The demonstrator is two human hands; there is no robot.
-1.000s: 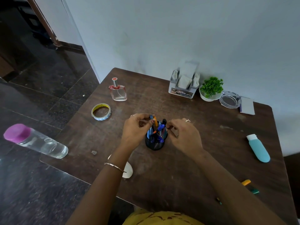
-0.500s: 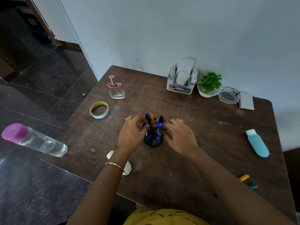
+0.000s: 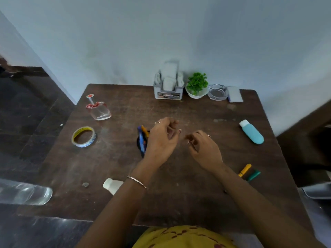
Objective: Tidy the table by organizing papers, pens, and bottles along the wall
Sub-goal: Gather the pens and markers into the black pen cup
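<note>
Pens (image 3: 142,138) stand in the holder (image 3: 138,143), not yet by the wall (image 3: 161,33); left hand (image 3: 162,140) and right hand (image 3: 204,149) have let go, loosely curled, seemingly empty.

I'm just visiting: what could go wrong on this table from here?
The clear bottle lies on its side, sticking out past the table's left edge; a nudge might roll it off. The pen holder stands right beside the left hand, so a careless move could tip it. The white object under the left forearm might get swept off.
</note>
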